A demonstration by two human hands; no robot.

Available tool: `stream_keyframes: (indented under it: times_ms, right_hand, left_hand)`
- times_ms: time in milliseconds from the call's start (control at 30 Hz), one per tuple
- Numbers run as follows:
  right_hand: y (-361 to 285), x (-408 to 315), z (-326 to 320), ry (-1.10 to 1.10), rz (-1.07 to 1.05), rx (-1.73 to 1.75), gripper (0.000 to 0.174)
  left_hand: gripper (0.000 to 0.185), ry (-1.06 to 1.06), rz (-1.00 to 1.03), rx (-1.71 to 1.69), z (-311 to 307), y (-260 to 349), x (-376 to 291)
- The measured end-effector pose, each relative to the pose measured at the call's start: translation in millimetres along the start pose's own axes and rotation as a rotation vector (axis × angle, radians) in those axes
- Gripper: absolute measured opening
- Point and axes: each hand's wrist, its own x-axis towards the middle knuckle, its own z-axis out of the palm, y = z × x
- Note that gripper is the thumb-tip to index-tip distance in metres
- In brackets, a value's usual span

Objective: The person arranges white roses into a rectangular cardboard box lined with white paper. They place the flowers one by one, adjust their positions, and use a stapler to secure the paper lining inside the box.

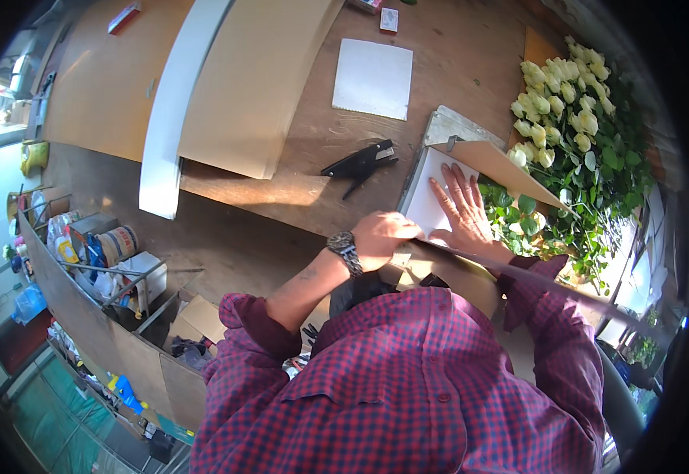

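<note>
My right hand lies flat, fingers spread, on a white sheet at the table's near edge. Beside the sheet's near corner is my left hand, its fingers curled and a dark watch on its wrist; what its fingertips hold is hidden. A brown cardboard flap stands tilted over the right side of the sheet, and a worn metal plate lies behind it. To the left rests a black plier stapler on the wooden table.
Cream roses with green leaves are heaped at the right. A white square sheet, a small matchbox-like box, stacked cardboard and a long white strip lie farther back. A cluttered bin stands at the left.
</note>
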Motion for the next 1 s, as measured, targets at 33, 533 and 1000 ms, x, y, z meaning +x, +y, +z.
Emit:
stream_keyframes:
  times_ms: [33, 533, 1000]
  right_hand:
    - [-1, 0, 1, -0.025, 0.023, -0.025, 0.120]
    - [-17, 1, 1, -0.145, 0.113, -0.083, 0.112]
    - [-33, 11, -6, -0.251, 0.179, -0.178, 0.109]
  left_hand:
    - [0.036, 0.182, 0.027, 0.017, 0, -7, 2]
    - [0.059, 0.394, -0.591, 0.140, -26, -91, 18]
    - [0.066, 0.112, -0.495, 0.021, -13, -40, -50]
